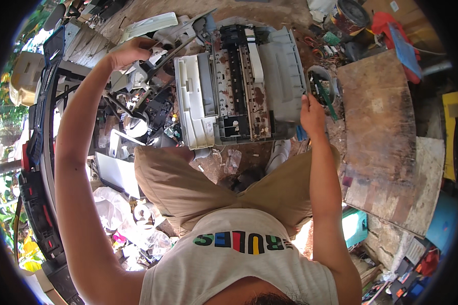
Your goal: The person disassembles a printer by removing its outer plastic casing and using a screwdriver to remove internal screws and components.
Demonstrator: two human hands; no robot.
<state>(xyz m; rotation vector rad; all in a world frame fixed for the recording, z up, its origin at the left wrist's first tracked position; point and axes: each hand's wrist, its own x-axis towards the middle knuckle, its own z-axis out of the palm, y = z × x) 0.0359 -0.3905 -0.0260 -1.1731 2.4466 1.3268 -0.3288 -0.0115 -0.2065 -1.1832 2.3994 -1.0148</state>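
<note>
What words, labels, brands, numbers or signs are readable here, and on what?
Shirt: large multicoloured lettering across the front; I won't copy the wording.
Cardboard box: small white label, too small to read.
Opened machine: no lettering I can read.

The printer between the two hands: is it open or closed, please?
Open: the printer shows its dark inner parts uncovered between the white panel and the grey panel.

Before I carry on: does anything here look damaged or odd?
Yes: brown, rust-like stains mottle the long strip inside the opened machine, right of centre, unlike its pale left panel. Loose scrap lies jumbled farther left.
</note>
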